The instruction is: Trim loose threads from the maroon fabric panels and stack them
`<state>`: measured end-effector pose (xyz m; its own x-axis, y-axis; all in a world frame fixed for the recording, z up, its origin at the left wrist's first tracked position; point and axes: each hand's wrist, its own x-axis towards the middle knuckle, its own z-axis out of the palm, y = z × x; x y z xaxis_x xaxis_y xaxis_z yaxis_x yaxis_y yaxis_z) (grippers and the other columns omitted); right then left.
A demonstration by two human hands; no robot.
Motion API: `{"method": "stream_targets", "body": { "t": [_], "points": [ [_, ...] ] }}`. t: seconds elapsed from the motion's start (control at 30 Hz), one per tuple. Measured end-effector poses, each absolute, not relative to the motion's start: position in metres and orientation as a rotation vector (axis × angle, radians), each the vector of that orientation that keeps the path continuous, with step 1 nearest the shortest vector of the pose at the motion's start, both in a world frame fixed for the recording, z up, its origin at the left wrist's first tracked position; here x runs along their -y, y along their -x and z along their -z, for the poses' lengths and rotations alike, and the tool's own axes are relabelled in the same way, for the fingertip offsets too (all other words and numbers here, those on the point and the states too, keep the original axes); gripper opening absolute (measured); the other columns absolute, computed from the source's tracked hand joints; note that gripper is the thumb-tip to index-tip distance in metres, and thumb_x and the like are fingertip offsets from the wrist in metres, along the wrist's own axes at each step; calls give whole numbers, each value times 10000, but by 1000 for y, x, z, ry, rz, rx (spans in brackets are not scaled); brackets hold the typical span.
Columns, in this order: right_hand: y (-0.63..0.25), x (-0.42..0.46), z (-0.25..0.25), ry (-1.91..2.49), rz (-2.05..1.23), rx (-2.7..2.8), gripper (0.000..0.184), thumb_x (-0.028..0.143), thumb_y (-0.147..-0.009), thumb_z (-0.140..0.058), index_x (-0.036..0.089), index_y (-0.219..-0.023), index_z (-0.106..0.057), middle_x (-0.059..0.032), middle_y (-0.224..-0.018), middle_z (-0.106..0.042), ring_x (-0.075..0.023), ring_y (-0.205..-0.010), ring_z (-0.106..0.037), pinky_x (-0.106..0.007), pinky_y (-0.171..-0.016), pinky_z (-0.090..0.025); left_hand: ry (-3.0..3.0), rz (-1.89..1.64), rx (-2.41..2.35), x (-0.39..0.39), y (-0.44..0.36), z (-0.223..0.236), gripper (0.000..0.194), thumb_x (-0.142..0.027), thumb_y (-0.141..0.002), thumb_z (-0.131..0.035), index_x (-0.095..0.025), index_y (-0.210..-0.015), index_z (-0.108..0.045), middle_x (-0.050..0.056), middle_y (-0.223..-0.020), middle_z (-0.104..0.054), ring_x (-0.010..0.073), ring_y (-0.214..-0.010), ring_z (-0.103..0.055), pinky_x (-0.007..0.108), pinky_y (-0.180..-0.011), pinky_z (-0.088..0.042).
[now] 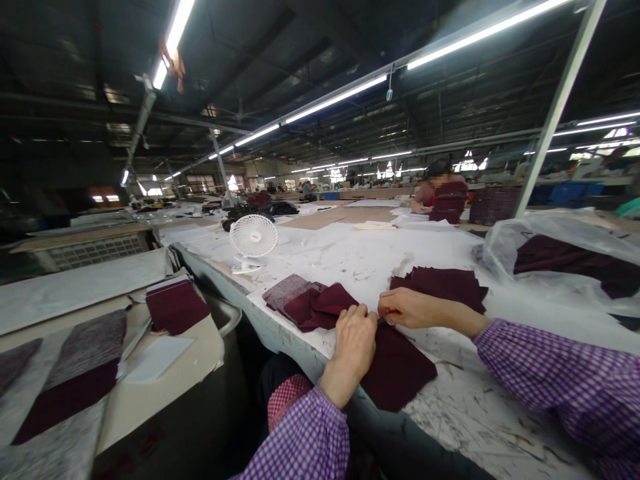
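On our table, our 2 hands, left and right, nearly meet, fingertips pinching the maroon cloth, which droops over the front edge, beside 1 crumpled maroon piece.

Dim hall, glaring ceiling tubes, stretched edges, soft background.

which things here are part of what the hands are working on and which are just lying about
In hand or close by:
- maroon cloth, left hand and right hand at its top edge
- bunched maroon piece beside the left hand
- maroon stack behind the right hand, probably

Seemingly lying about:
- white fan
- plastic bag with dark cloth
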<state>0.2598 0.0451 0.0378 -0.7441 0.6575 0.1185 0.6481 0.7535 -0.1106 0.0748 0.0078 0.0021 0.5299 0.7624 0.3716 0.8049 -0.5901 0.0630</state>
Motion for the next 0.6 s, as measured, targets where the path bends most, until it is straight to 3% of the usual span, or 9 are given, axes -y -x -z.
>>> {"method": "stream_targets", "body": {
  "t": [0.37, 0.6],
  "points": [
    [-259, -35, -21, 896, 521, 2859, 217, 117, -900, -380, 151, -829, -582, -64, -813, -573, -177, -743, -531, -298, -685, -447, 2675, 554, 1341, -8, -73, -3, 258, -154, -917, -374, -183, -904, -630, 63, -943, -581, 212, -921, -505, 340, -811, -397],
    [-272, -42, -9, 805, 554, 2875, 235, 69, -875, -425, 152, -969, -624, -78, -916, -613, -197, -859, -546, -346, -795, -464, 2723, 501, 1306, -7, -73, -3, 260, -137, -911, -374, -177, -891, -630, 65, -964, -557, 202, -933, -471, 359, -882, -367]
  ]
}}
